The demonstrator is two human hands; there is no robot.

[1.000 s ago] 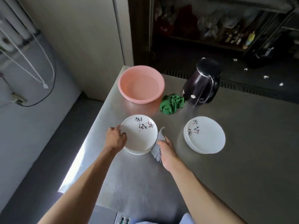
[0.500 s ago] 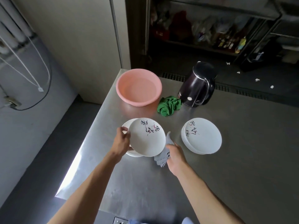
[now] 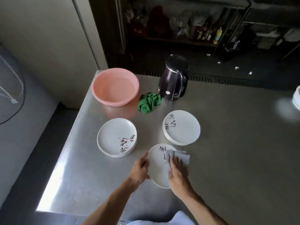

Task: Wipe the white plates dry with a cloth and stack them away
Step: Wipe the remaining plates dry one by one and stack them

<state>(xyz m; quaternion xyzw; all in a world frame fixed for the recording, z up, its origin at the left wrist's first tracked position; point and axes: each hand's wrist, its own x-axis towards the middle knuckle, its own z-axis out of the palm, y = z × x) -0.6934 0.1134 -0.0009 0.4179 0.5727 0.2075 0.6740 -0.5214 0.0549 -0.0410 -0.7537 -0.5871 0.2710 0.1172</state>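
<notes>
My left hand [image 3: 140, 169] grips the left rim of a white plate [image 3: 158, 166] with black brush lettering, held above the steel table [image 3: 227, 151] in front of me. On that plate's face lies a grey cloth [image 3: 178, 157], and my right hand [image 3: 177, 172] presses it down with the fingers spread. A stack of white plates [image 3: 116, 138] stands to the left of the held plate. A second stack of white plates [image 3: 182, 127] stands behind it to the right.
A pink basin [image 3: 115, 86] sits at the table's far left corner. Beside it lie a crumpled green cloth [image 3: 149, 102] and a dark kettle [image 3: 173, 78]. A white dish [image 3: 297, 99] shows at the right edge. The table's left edge drops to the floor.
My left hand lifted the top plate off the left stack and brought it toward me and to the right. My right hand moved the grey cloth onto its face.
</notes>
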